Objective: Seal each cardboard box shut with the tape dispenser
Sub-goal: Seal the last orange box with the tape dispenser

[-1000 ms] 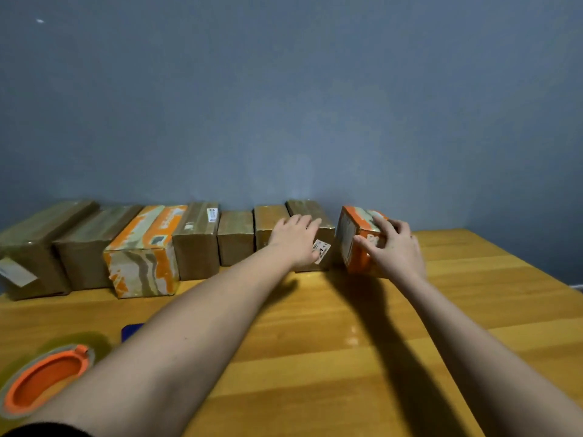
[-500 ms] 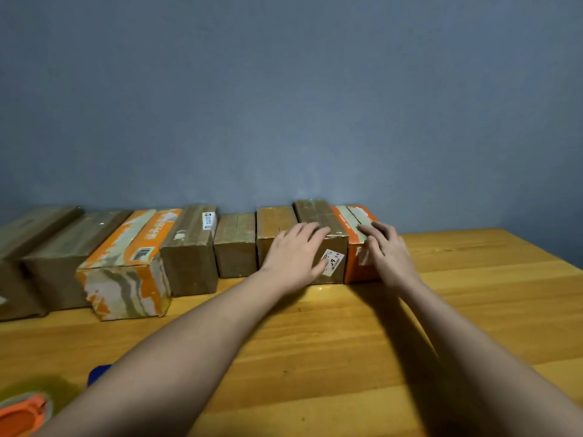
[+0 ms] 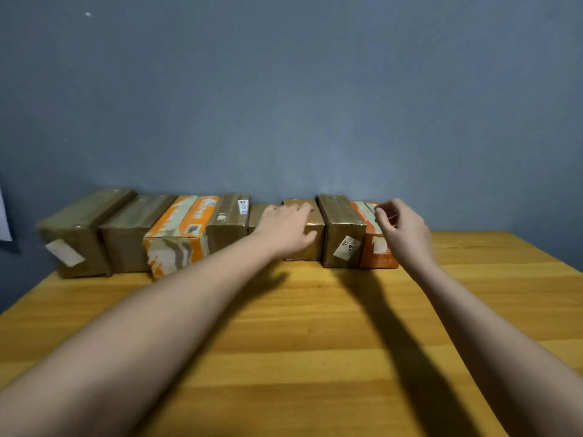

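Resting flat with straight fingers, the left hand [image 3: 285, 230] lies on a brown box [image 3: 310, 234] mid-row (boxes line the wall); the right hand [image 3: 405, 231] hovers loosely curled, holding nothing, over the orange end box [image 3: 377, 255] on the table [image 3: 315, 326].

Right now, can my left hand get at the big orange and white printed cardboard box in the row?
Probably yes. The left hand rests on a brown box just right of it, and nothing lies over the orange and white printed cardboard box, whose top and front are clear.
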